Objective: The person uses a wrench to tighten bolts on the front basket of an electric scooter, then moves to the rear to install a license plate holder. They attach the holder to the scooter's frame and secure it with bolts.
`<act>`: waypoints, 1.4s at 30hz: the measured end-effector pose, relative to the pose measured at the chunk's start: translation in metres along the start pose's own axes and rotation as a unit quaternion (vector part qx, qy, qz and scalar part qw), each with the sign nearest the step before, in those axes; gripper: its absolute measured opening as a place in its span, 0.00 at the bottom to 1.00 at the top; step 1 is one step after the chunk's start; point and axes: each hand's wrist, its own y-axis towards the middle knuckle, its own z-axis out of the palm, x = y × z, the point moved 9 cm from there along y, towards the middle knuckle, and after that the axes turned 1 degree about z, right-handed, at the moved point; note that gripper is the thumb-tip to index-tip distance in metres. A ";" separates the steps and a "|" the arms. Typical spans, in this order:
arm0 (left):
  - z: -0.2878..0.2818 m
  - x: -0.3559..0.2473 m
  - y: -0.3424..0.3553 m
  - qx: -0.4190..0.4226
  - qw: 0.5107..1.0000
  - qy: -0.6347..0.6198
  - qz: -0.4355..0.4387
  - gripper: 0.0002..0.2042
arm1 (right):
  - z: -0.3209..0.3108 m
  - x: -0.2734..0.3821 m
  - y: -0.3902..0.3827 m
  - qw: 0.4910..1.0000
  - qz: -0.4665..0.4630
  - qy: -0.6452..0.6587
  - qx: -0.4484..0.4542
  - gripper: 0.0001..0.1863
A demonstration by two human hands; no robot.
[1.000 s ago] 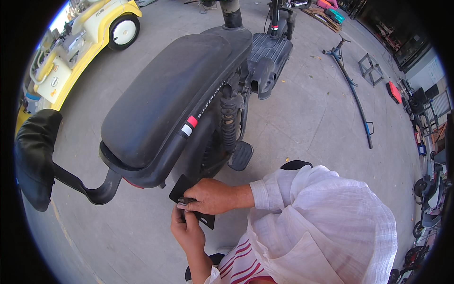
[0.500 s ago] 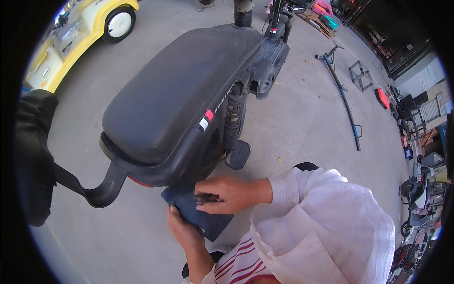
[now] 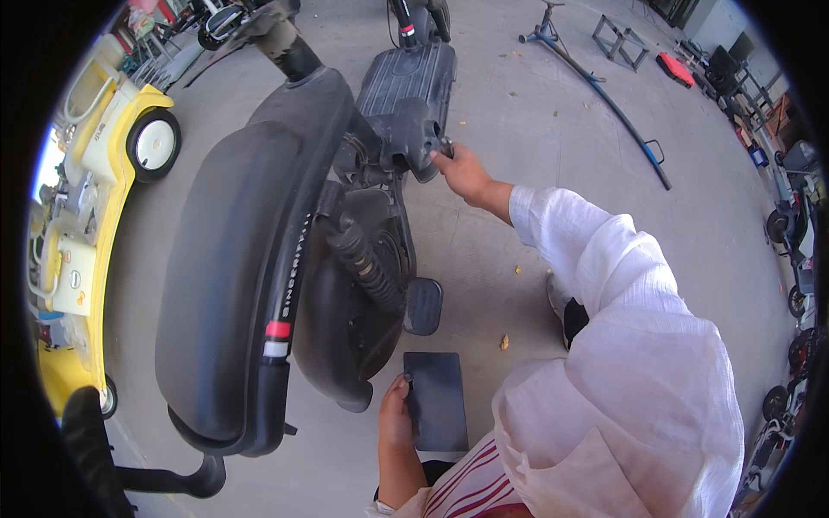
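Note:
An electric scooter with a black padded seat (image 3: pixel 226 285) stands in front of me. My left hand (image 3: pixel 396 413) grips the left edge of a thin, dark rectangular plate (image 3: pixel 439 402), low down beside the scooter's rear fender (image 3: pixel 332 345). My right arm is stretched forward. At the rear end of the scooter's footboard (image 3: pixel 410 82), beside a dark plastic housing (image 3: pixel 409 131), my right hand (image 3: pixel 466 175) is closed round a small dark tool (image 3: pixel 446 148). Most of that tool is hidden by the fingers, so its kind does not show.
The scooter's shock absorber (image 3: pixel 367 263) and black foot peg (image 3: pixel 423 306) are between my hands. A yellow and white vehicle (image 3: pixel 108 207) stands at left. A long blue-grey metal stand (image 3: pixel 604 95), a metal frame (image 3: pixel 620 41) and a red case (image 3: pixel 674 69) lie farther off.
My right hand has left the plate and reached forward to the footboard with the dark tool. My left hand still holds the plate, now beside the fender. The view has swung right.

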 end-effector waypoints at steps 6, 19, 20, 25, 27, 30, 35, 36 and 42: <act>0.069 -0.029 0.018 -0.035 0.984 0.115 0.135 0.25 | -0.004 -0.118 0.093 0.953 0.192 0.235 0.000 0.20; 0.299 -0.266 0.285 -0.169 0.831 0.214 0.485 0.20 | 0.003 -0.149 0.195 0.905 0.127 0.406 0.034 0.22; 0.297 -0.272 0.304 -0.167 0.833 0.231 0.474 0.21 | -0.002 -0.150 0.205 0.899 0.125 0.419 0.024 0.23; 0.294 -0.260 0.342 -0.232 0.826 0.268 0.438 0.22 | -0.006 -0.159 0.243 0.905 0.122 0.408 -0.020 0.24; 0.302 -0.259 0.350 -0.216 0.840 0.256 0.428 0.21 | -0.017 -0.163 0.263 0.894 0.111 0.434 -0.029 0.24; 0.295 -0.263 0.356 -0.206 0.847 0.257 0.417 0.20 | -0.016 -0.168 0.276 0.914 0.132 0.383 0.006 0.21; 0.312 -0.272 0.360 -0.182 0.831 0.323 0.416 0.18 | -0.068 -0.189 0.293 0.917 0.155 0.354 -0.102 0.12; 0.311 -0.272 0.360 -0.185 0.819 0.349 0.417 0.18 | -0.074 -0.181 0.287 0.935 0.091 0.332 -0.084 0.11; 0.324 -0.272 0.346 -0.239 0.707 0.492 0.448 0.19 | -0.081 -0.116 0.251 0.985 -0.121 0.089 -0.080 0.09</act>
